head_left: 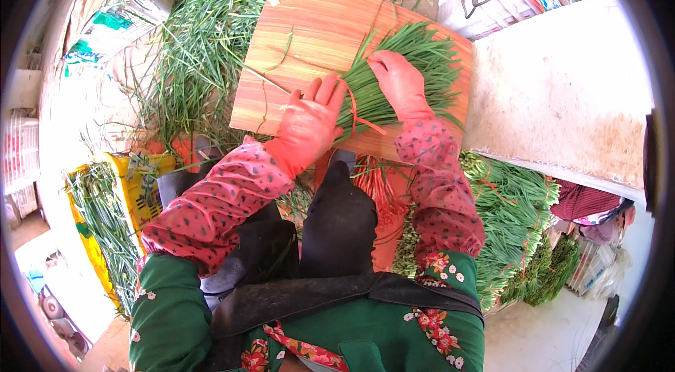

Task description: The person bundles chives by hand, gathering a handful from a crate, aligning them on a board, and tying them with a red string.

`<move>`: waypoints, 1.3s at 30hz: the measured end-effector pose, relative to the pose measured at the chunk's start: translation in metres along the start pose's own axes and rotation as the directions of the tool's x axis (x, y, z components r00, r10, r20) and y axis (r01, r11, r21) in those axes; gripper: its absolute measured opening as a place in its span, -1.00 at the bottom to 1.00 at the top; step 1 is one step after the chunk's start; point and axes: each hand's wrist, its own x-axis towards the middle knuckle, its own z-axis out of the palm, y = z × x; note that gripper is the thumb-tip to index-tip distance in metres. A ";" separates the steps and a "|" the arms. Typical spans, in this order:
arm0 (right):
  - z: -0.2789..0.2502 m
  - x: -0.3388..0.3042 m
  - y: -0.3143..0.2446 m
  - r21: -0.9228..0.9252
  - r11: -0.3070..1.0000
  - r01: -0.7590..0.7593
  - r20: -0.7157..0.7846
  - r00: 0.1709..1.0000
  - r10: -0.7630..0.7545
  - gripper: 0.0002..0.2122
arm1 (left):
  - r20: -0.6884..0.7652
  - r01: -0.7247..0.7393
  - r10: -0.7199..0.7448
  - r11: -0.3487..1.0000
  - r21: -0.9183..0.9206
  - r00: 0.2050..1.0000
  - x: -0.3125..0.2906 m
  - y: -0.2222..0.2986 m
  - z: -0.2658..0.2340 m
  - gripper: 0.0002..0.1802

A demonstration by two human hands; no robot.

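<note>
A bundle of green garlic chives [394,77] lies on a wood-patterned board [309,20], its leaf ends fanned out to the right. A red tie [367,124] circles it near the left end, one loose tail sticking out. My left hand [313,119], in an orange-pink rubber glove, rests on the bundle's left end beside the tie, fingers stretched out. My right hand [399,80], gloved alike, is closed at the bundle's far side, fingertips pinched on a few chive leaves. Its palm hides part of the bundle. A thin pale stalk [266,81] touches the board by my left fingertips.
Loose chives [204,41] are heaped left of and behind the board. Tied chive bundles [510,217] are stacked at the right, below a white surface [555,84]. At left stands a yellow crate [137,189] with chives. Red ties [383,186] hang under the board's near edge.
</note>
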 end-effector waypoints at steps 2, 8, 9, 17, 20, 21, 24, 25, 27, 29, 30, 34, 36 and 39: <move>-0.008 -0.001 -0.004 0.154 0.962 -0.225 0.124 0.970 0.207 -0.76 | 0.034 0.049 -0.046 0.996 -0.080 0.998 -0.002 -0.006 0.003 -0.04; -0.015 -0.035 -0.029 0.042 0.974 0.221 0.058 0.973 -0.223 -0.75 | 0.021 0.020 -0.019 0.998 -0.063 1.000 -0.006 -0.011 0.008 -0.02; -0.008 -0.036 -0.028 0.008 0.953 0.304 0.046 0.951 -0.304 -0.76 | 0.021 0.012 -0.011 0.999 -0.051 1.000 -0.005 -0.008 0.009 -0.02; 0.008 0.010 -0.022 0.094 0.996 -0.007 0.232 0.973 -0.015 -0.81 | 0.058 -0.098 0.099 0.995 -0.017 0.993 0.005 -0.016 0.009 0.13; 0.005 0.003 -0.024 0.213 0.975 0.067 -0.181 0.983 -0.028 -0.80 | 0.079 -0.062 0.082 0.971 -0.231 0.993 0.013 -0.060 0.008 0.09; -0.002 -0.009 -0.031 0.188 0.979 0.079 -0.303 0.953 -0.019 -0.80 | 0.160 0.011 0.057 0.918 -0.396 0.985 0.017 -0.070 0.009 0.06; -0.008 -0.057 -0.059 0.073 0.994 0.086 -0.181 0.981 -0.071 -0.83 | 0.344 0.188 0.073 0.722 -0.665 0.936 0.033 -0.090 -0.009 -0.09; -0.004 -0.063 -0.062 0.059 0.997 0.054 -0.119 0.992 -0.046 -0.83 | 0.352 0.196 0.076 0.714 -0.673 0.933 0.036 -0.091 -0.010 -0.10; 0.013 -0.070 -0.068 0.030 1.000 -0.005 0.004 1.000 0.005 -0.81 | 0.369 0.213 0.079 0.698 -0.684 0.926 0.040 -0.092 -0.011 -0.10; 0.025 -0.067 -0.067 -0.085 0.996 -0.021 -0.024 1.000 0.019 -0.80 | 0.368 0.193 0.075 0.746 -0.638 0.927 0.043 -0.087 -0.010 -0.09; 0.031 -0.064 -0.067 -0.165 0.986 -0.012 -0.047 0.999 0.004 -0.80 | 0.379 0.187 0.067 0.782 -0.594 0.923 0.045 -0.083 -0.012 -0.07; 0.044 -0.062 -0.073 -0.395 0.917 -0.054 -0.003 0.998 0.057 -0.81 | 0.384 0.152 0.008 0.910 -0.386 0.923 0.045 -0.067 -0.016 0.10; 0.047 -0.061 -0.066 -0.361 0.929 -0.077 -0.049 0.997 0.064 -0.81 | 0.284 0.077 -0.001 0.963 -0.257 0.959 0.035 -0.066 -0.012 0.17; 0.046 -0.057 -0.044 -0.114 0.956 -0.270 -0.198 0.949 0.245 -0.80 | 0.277 0.093 -0.037 0.977 -0.193 0.960 0.034 -0.062 -0.006 0.17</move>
